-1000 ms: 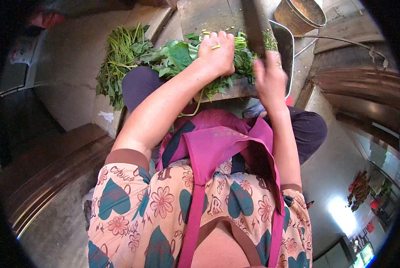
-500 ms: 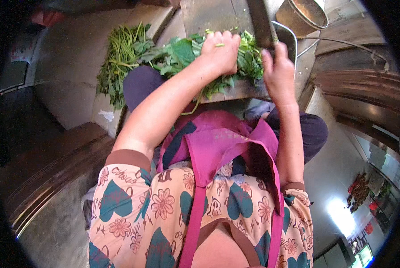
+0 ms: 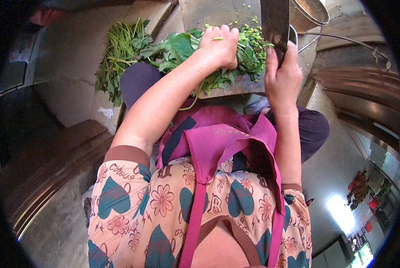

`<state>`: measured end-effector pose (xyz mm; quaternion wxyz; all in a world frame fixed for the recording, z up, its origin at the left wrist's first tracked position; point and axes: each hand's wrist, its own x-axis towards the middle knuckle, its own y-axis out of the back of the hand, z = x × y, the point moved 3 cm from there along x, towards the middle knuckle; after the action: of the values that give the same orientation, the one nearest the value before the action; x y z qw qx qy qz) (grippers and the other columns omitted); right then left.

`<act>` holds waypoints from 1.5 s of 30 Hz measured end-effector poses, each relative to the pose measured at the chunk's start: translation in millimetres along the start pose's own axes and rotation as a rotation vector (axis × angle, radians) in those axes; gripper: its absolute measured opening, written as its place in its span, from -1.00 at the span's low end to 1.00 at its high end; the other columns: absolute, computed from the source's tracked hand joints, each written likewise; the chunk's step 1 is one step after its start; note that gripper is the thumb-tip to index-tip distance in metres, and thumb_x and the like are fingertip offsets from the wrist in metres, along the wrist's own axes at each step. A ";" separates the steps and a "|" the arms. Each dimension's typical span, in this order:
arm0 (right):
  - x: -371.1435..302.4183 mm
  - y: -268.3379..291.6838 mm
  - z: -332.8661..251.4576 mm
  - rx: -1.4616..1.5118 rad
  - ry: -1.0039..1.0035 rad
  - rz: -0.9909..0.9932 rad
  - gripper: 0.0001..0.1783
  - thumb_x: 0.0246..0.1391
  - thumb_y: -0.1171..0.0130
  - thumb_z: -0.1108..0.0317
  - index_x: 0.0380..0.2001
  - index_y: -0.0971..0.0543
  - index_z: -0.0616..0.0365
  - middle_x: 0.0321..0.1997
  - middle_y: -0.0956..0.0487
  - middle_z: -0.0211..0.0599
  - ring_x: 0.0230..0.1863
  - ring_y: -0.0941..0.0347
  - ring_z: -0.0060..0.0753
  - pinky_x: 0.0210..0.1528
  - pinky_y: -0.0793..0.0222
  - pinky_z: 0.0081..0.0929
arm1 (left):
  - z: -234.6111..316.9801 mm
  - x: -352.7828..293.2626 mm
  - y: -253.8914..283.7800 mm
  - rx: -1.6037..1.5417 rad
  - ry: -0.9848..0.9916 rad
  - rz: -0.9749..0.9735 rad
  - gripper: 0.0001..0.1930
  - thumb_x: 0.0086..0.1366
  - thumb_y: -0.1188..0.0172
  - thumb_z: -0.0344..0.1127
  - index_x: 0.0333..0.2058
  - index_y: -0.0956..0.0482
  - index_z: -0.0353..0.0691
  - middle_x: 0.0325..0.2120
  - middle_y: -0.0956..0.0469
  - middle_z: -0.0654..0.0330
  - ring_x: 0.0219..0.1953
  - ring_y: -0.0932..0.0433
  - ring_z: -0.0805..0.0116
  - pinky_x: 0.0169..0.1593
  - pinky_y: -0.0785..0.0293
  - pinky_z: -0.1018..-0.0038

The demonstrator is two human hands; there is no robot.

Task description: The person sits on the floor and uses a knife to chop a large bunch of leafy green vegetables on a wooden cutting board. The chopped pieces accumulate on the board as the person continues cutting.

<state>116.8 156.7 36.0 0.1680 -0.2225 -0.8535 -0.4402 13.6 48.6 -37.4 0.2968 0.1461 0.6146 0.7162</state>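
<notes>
My left hand (image 3: 220, 47) is closed over a bunch of leafy greens (image 3: 180, 47), pressing it onto a wooden chopping board (image 3: 240, 85). A small piece of green stem sticks to its knuckles. My right hand (image 3: 282, 80) grips a cleaver (image 3: 275, 24); the handle is hidden in the fist. Its broad dark blade stands to the right of the bunch and points away from me. Chopped greens (image 3: 255, 51) lie between the left hand and the blade, with small cut bits scattered farther back on the board.
A heap of uncut long-stemmed greens (image 3: 122, 53) lies left of the board. Behind the blade at the right stands a bucket (image 3: 309, 12), with a cable (image 3: 347, 41) running beside it. Scrunched white tissue (image 3: 105, 112) lies at the left. My knees flank the board.
The cleaver has shifted right and a little nearer to me, uncovering more of the chopped greens. My right hand has moved with it. The left hand stays nearly in place on the bunch.
</notes>
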 end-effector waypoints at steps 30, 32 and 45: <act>-19.8 0.8 14.7 -0.039 -0.091 -0.104 -0.68 0.17 -0.12 0.32 -0.06 -0.35 0.18 -0.36 -0.57 0.12 -0.32 -0.51 0.25 -0.33 -0.41 -0.03 | -2.0 0.3 1.0 -0.111 0.132 -0.065 -0.41 -0.13 -0.29 -0.14 -0.14 -0.39 -0.38 -0.20 -0.53 -0.18 -0.10 -0.57 -0.04 0.03 -0.48 0.21; -16.5 12.2 -0.6 0.117 -0.115 0.043 -0.69 0.17 -0.14 0.33 -0.06 -0.38 0.19 -0.32 -0.58 0.04 -0.34 -0.54 0.17 -0.34 -0.44 -0.14 | -3.7 1.8 0.7 -0.114 0.133 -0.034 -0.42 -0.15 -0.30 -0.14 -0.16 -0.39 -0.38 -0.19 -0.52 -0.19 -0.09 -0.56 -0.04 0.03 -0.48 0.21; -3.2 0.4 -12.2 0.030 0.024 0.088 -0.73 0.16 -0.11 0.35 -0.10 -0.36 0.16 -0.42 -0.54 0.05 -0.41 -0.50 0.24 -0.44 -0.39 -0.03 | 0.5 0.6 6.4 -0.126 0.139 -0.128 -0.31 -0.12 -0.32 -0.18 0.00 -0.34 -0.37 -0.08 -0.49 -0.13 -0.01 -0.53 0.05 0.08 -0.43 0.27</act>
<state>120.8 146.0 41.5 0.2008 -0.2517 -0.8473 -0.4224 11.9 48.9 -31.2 0.3072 0.0373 0.5956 0.7413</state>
